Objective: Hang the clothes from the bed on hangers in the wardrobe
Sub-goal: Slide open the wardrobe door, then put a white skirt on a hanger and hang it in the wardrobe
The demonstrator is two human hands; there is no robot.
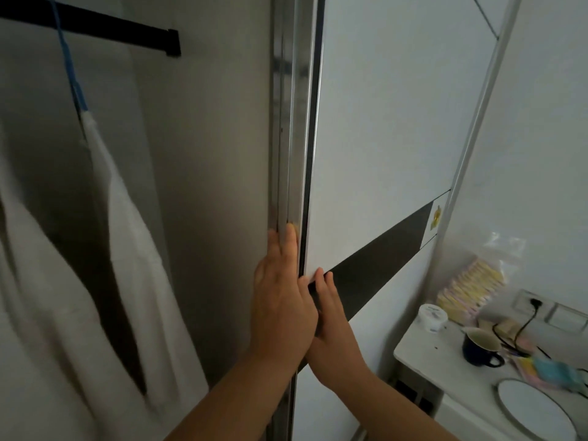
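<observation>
The wardrobe stands open on the left, with a black rail (95,28) across its top. A white garment (133,249) hangs from the rail on a blue hanger (68,65). The white sliding door (381,138), crossed by a dark diagonal band, fills the middle. My left hand (281,291) lies flat with straight fingers against the door's metal edge (294,154). Just to its right, my right hand (331,316) presses the door's face with straight fingers. Neither hand holds anything.
A white side table (423,348) stands at the lower right, beside the door. On it are a dark blue cup (482,346), a white jar (432,316), a round mirror (537,409), cloths and a bag of packets (471,288). A wall socket (537,305) with a black cable is behind.
</observation>
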